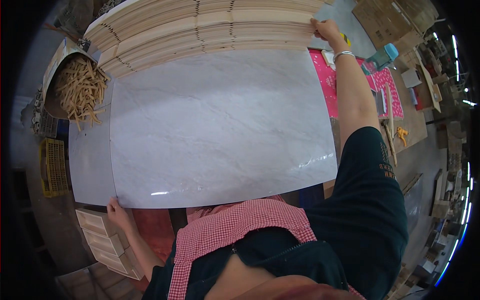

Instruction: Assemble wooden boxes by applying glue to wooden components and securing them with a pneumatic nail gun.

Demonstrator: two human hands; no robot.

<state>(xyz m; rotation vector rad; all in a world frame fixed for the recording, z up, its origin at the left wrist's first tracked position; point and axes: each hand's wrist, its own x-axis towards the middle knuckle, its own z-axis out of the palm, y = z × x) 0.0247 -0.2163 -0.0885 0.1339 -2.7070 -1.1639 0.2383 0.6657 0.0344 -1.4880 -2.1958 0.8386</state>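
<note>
A long stack of thin pale wooden strips (pixel 210 25) lies across the far side of a grey marble-patterned tabletop (pixel 220 130). Rows of notches run through the stack in a few places. At the stack's right end my right hand (pixel 327 32) is closed, its fingers pinching the end of a wooden strip. My right arm stretches far out and wears a bracelet (pixel 343 53). Close to me, my left hand (pixel 116 215) is closed at the tabletop's front left edge, beside a seam; its fingertips grip the edge and are partly hidden.
A sack of short wood strips (pixel 80 87) stands at the left. Right of the tabletop lie a pink spotted cloth (pixel 325 85), a teal-lidded bottle (pixel 382 57), sticks (pixel 390 130) and an orange tool (pixel 401 135). Below left are cream drawers (pixel 102 240) and a yellow crate (pixel 53 167).
</note>
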